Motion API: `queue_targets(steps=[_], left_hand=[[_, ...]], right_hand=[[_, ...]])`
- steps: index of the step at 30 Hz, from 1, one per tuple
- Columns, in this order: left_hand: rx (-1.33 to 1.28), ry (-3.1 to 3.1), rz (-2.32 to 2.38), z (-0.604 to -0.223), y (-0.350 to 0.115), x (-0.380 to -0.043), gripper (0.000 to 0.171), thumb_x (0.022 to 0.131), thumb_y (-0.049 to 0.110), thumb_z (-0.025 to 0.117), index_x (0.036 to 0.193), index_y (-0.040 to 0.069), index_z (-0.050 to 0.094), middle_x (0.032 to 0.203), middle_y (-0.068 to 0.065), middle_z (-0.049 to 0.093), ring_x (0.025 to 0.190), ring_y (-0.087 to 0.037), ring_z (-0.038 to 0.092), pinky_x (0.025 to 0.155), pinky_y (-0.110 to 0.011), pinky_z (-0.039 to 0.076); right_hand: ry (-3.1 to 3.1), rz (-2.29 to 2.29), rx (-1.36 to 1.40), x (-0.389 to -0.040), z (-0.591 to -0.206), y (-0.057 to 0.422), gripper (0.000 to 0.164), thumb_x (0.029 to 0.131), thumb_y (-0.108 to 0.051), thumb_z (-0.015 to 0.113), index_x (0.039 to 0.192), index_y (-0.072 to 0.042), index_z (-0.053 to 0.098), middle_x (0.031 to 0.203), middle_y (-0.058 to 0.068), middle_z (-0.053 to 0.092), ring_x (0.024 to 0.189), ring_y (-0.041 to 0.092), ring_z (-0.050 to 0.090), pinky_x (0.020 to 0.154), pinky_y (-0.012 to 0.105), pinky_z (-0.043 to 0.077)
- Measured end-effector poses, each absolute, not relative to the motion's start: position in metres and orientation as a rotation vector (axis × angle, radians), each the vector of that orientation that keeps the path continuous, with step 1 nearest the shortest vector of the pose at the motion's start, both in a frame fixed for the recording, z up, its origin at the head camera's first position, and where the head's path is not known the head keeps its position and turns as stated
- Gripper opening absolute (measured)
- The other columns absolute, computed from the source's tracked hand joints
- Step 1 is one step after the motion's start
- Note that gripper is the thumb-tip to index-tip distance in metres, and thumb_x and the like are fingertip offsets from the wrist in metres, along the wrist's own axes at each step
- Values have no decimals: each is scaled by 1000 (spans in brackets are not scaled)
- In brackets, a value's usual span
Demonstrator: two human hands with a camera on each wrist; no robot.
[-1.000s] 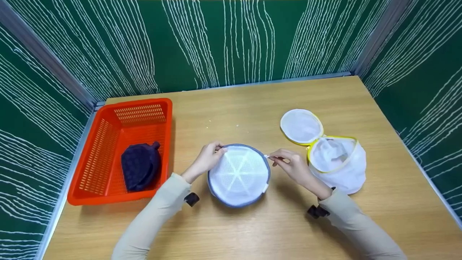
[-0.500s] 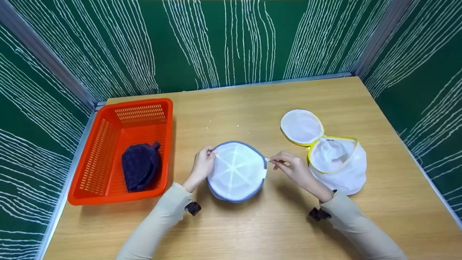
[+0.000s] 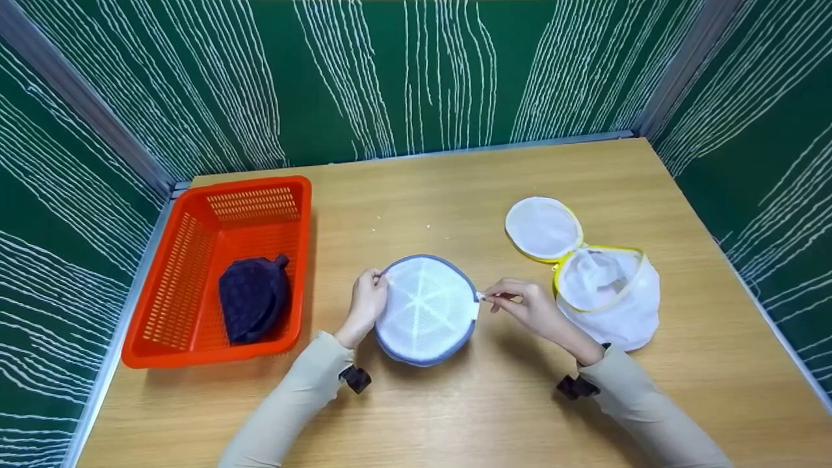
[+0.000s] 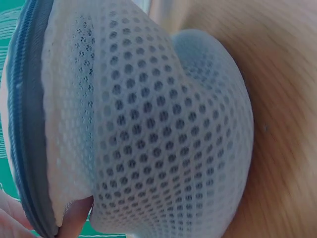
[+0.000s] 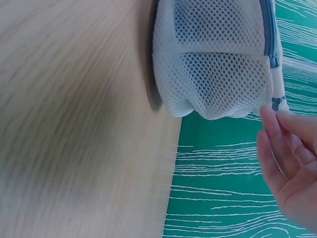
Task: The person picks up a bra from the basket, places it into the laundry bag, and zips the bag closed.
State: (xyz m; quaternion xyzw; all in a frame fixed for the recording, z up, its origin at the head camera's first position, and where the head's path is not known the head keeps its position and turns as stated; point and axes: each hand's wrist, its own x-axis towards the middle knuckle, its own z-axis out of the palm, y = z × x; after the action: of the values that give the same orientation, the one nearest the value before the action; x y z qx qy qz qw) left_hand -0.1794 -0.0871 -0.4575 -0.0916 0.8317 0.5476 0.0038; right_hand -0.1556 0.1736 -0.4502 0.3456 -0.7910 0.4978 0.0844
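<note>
A round white mesh laundry bag [image 3: 426, 312] with a blue-grey zipper rim stands on the table, its lid facing up. My left hand [image 3: 367, 299] pinches the rim at its upper left. At the right side, my right hand [image 3: 525, 304] pinches the small white zipper pull [image 3: 480, 296] between thumb and forefinger, just above a white fabric tab [image 3: 475, 312] on the rim. In the left wrist view the bag's holed mesh wall [image 4: 153, 119] bulges below the zipper [image 4: 27, 109], whose teeth run together there. The right wrist view shows the fingertips [image 5: 270, 116] at the rim.
On the left stands an orange plastic basket [image 3: 302, 260] with a dark navy folded fabric item [image 3: 252, 300] inside. A white bag with yellow trim [image 3: 624, 325] lies at the right, its round lid [image 3: 545, 227] flipped back. Small white specks dot the table [image 3: 416, 195].
The laundry bag has shifted slightly left and turned counterclockwise, bringing its white tab up the right side. My left hand moved left and down; the right hand and zipper pull lowered slightly.
</note>
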Motion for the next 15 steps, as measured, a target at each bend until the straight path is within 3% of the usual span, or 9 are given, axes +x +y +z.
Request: queue_targets(steps=[5,9,12,15], left_hand=[[-339,2548,1738,-458,-86,-181,20,88,0,43,101,-11,53,88,-18,59,78,-20,53,73,-30,45],[-345,2478,1813,-459,-88,-183,18,87,0,45,99,-11,54,85,-15,59,74,-15,52,67,-23,45],[-317,2433,1864,-459,-92,-183,19,86,1,48,97,-12,55,84,-14,60,73,-13,53,67,-21,45],[-279,2427,1877,-458,-96,-182,22,85,4,53,98,-12,57,89,-17,61,78,-15,55,71,-23,46]], right_hand=[[-2398,1569,1055,-152,-443,174,13,75,15,57,85,9,64,74,13,62,60,29,59,59,29,51],[-2415,1749,971,-155,-453,176,11,78,13,55,87,11,62,79,21,61,64,31,60,61,31,52],[-2419,1951,844,-158,-466,177,11,81,9,54,89,13,60,83,25,60,65,27,62,61,32,52],[-2414,2153,706,-161,-476,176,15,85,5,52,94,16,56,83,19,62,66,20,63,62,35,52]])
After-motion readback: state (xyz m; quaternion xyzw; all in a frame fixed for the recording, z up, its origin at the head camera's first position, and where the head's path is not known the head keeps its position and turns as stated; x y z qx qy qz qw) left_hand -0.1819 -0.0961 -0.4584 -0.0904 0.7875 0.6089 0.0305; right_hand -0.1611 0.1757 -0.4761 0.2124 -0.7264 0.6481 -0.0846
